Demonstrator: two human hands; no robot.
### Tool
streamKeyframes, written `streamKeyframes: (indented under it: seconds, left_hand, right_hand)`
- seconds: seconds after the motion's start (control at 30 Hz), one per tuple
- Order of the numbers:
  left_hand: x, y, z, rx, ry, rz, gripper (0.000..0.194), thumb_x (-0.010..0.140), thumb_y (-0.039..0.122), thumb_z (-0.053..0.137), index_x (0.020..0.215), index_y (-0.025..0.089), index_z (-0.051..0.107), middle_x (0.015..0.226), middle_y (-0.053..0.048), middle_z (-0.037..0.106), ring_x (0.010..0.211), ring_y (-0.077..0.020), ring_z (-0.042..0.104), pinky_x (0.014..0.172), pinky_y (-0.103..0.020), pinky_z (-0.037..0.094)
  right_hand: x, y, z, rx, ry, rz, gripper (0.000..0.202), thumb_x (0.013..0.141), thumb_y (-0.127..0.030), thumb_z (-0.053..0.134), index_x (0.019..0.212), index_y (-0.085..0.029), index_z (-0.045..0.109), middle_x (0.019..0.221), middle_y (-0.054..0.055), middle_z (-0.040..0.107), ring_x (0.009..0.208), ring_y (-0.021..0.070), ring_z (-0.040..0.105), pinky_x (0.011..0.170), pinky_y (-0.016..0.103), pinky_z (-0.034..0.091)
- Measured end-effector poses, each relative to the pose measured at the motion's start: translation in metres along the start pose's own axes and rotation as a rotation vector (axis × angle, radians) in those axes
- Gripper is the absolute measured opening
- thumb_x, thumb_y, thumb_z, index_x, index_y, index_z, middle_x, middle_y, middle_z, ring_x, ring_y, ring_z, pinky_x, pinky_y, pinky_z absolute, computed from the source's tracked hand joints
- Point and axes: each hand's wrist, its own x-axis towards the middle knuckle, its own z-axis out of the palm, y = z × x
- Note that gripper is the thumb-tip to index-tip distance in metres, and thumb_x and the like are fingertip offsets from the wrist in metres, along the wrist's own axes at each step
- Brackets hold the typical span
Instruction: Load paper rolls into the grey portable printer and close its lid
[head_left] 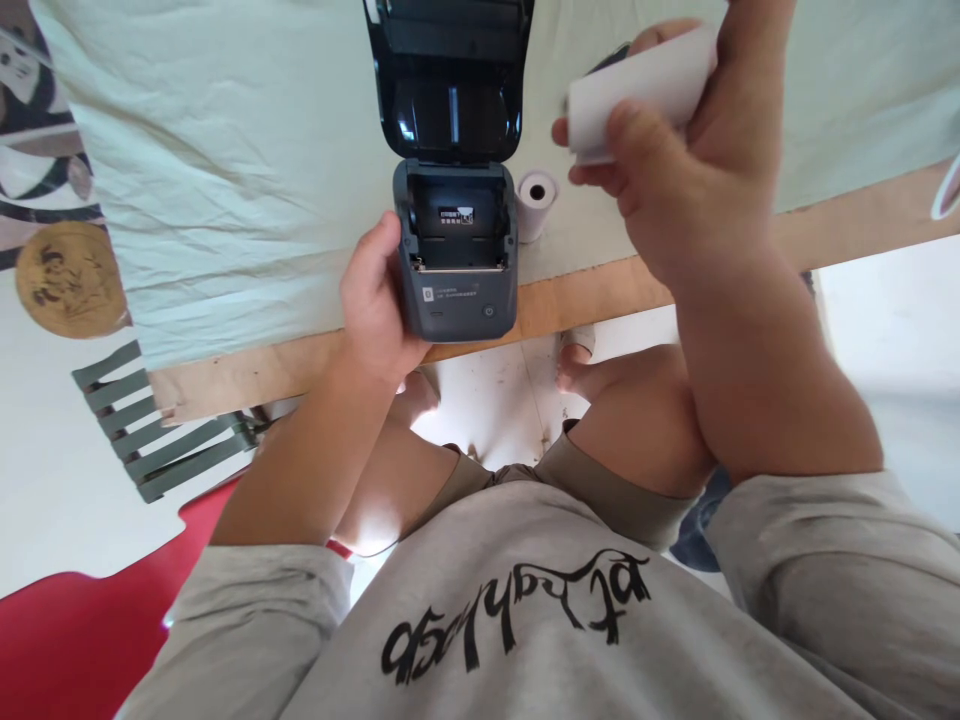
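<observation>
Grey, the printer (463, 290) clasped in the left hand (376, 310) contained a sticker (454, 215); the right hand (697, 180) gripped a paper roll (645, 95) slanting eight-to-two o'clock.

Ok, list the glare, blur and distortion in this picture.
Head view: pale streaks of glare on the printer's raised glossy lid; a washed-out highlight on the left thigh; right hand and its white roll look softer than the printer; right sleeve seems stretched toward the corner.
</observation>
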Motion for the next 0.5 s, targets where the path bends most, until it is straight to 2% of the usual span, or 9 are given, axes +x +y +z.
streamKeyframes:
  seconds: [0.07,0.1,0.13,0.23,0.33,0.4,0.5]
  left_hand:
    - [0.001,-0.002,-0.002,-0.019,-0.012,-0.001,0.038,0.089,0.052,0.046,0.085,0.024,0.071,0.099,-0.001,0.073,0.108,-0.0273,0.063,0.095,-0.044,0.051]
    - [0.002,-0.003,-0.003,-0.026,-0.019,0.006,0.037,0.090,0.050,0.045,0.086,0.023,0.071,0.101,-0.001,0.073,0.109,-0.0272,0.063,0.097,-0.044,0.050]
    - [0.003,-0.004,-0.004,-0.030,-0.028,0.018,0.036,0.090,0.047,0.045,0.087,0.023,0.071,0.102,-0.001,0.073,0.110,-0.0272,0.063,0.099,-0.043,0.049]
    - [0.005,-0.008,-0.006,-0.036,-0.067,0.046,0.032,0.090,0.041,0.046,0.090,0.021,0.071,0.106,-0.002,0.072,0.118,-0.0277,0.059,0.102,-0.042,0.046]
    - [0.004,-0.010,-0.005,-0.048,-0.085,0.053,0.033,0.092,0.040,0.043,0.092,0.019,0.068,0.108,-0.003,0.071,0.116,-0.0269,0.059,0.101,-0.042,0.046]
    - [0.001,-0.010,-0.003,-0.026,-0.046,0.047,0.033,0.093,0.043,0.042,0.092,0.020,0.066,0.105,-0.004,0.071,0.112,-0.0262,0.061,0.098,-0.042,0.048]
    - [-0.002,-0.009,-0.001,0.029,0.039,0.039,0.032,0.090,0.048,0.046,0.089,0.022,0.064,0.096,-0.003,0.070,0.104,-0.0259,0.064,0.092,-0.041,0.050]
  right_hand:
    - [-0.003,-0.006,0.007,-0.045,0.014,-0.296,0.055,0.082,-0.031,0.051,0.130,-0.039,0.027,0.113,-0.004,0.042,0.101,0.0137,0.056,0.084,0.029,0.051]
    - [-0.004,-0.009,0.010,-0.017,0.019,-0.397,0.055,0.082,-0.030,0.055,0.129,-0.041,0.030,0.106,-0.005,0.043,0.100,0.0140,0.055,0.086,0.030,0.049]
    - [-0.005,-0.012,0.013,-0.010,0.008,-0.431,0.052,0.082,-0.030,0.057,0.127,-0.042,0.033,0.104,-0.006,0.044,0.099,0.0135,0.055,0.085,0.031,0.048]
    - [-0.008,-0.022,0.020,0.044,-0.027,-0.373,0.042,0.083,-0.035,0.056,0.122,-0.038,0.040,0.119,-0.006,0.044,0.097,0.0126,0.059,0.072,0.026,0.049]
    - [-0.011,-0.033,0.023,-0.043,-0.102,-0.200,0.032,0.082,-0.033,0.056,0.113,-0.033,0.049,0.112,-0.004,0.052,0.092,0.0137,0.063,0.064,0.022,0.050]
    - [-0.012,-0.037,0.024,-0.186,-0.184,-0.107,0.027,0.082,-0.028,0.054,0.110,-0.032,0.052,0.104,-0.003,0.058,0.093,0.0154,0.063,0.067,0.025,0.052]
    - [-0.011,-0.040,0.026,-0.393,-0.264,-0.073,0.026,0.082,-0.027,0.054,0.107,-0.031,0.052,0.106,-0.001,0.060,0.097,0.0187,0.060,0.080,0.033,0.052]
